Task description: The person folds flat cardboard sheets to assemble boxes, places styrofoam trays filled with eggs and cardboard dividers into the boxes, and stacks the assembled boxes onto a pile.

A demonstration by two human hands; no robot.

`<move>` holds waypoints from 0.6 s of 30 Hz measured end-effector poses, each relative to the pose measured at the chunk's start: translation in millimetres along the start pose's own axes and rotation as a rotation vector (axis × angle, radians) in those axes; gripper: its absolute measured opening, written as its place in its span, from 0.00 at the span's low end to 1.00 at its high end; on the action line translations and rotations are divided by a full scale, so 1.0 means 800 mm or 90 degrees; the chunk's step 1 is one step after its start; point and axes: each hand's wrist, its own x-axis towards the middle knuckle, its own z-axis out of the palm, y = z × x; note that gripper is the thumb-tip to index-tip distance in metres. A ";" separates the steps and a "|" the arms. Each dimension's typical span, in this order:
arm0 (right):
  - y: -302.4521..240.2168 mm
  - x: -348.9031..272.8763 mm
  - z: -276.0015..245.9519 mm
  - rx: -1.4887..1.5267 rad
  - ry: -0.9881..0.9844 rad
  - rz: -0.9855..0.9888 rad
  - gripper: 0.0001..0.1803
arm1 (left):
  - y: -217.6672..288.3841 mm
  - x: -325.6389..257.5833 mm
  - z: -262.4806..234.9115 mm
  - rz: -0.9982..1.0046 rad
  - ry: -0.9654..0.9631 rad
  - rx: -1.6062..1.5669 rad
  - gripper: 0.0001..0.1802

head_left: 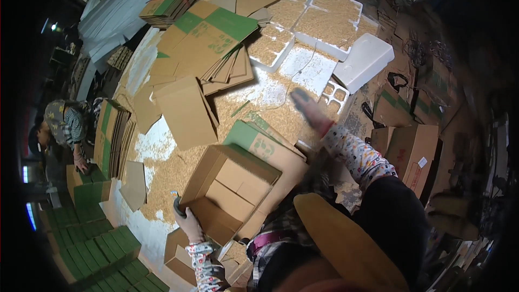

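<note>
An open cardboard box (236,183) stands in front of me, its inner bottom flaps folded down. My left hand (187,223), in a glove with dark fingertips, grips the box's left corner. My right hand (307,106), also gloved, reaches out to the right with fingers stretched, somewhat blurred and holding nothing that shows. It is over the table near a white moulded tray (336,95). Beneath and beyond the box lies a flat brown-and-green carton (270,149). Below my left hand, another opened carton (178,254) shows in part.
Grain-like bits cover much of the table (154,184). Flattened cartons (208,35) pile up beyond the box. White foam trays (330,13) and a white foam box (365,62) sit at the far right. A person (67,127) works at left by stacked green boxes (100,249).
</note>
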 end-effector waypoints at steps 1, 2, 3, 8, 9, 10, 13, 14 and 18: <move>0.010 0.034 -0.058 0.064 0.091 0.151 0.37 | 0.013 -0.008 -0.002 -0.020 0.009 0.013 0.25; -0.017 0.042 -0.090 0.013 0.271 0.135 0.38 | 0.025 -0.015 -0.006 -0.039 0.017 0.047 0.25; 0.079 0.119 -0.174 0.025 0.402 -0.002 0.40 | 0.039 -0.009 0.010 -0.044 0.001 0.061 0.25; 0.085 0.274 -0.272 0.331 0.392 -0.018 0.44 | 0.042 -0.008 0.002 -0.099 0.057 0.061 0.26; 0.071 0.289 -0.257 0.465 0.340 0.005 0.44 | 0.051 -0.006 0.005 -0.102 0.067 0.067 0.26; 0.082 0.310 -0.276 0.422 0.365 0.072 0.43 | 0.063 -0.003 0.012 -0.119 0.052 0.069 0.26; 0.147 0.308 -0.424 -0.251 0.436 0.084 0.34 | 0.055 0.023 0.050 -0.148 -0.016 0.009 0.25; 0.120 0.298 -0.261 0.134 0.256 0.062 0.33 | 0.059 -0.011 0.005 -0.143 0.066 0.061 0.25; -0.007 0.189 -0.215 0.458 0.195 0.149 0.28 | 0.060 -0.011 0.014 -0.118 0.060 0.021 0.25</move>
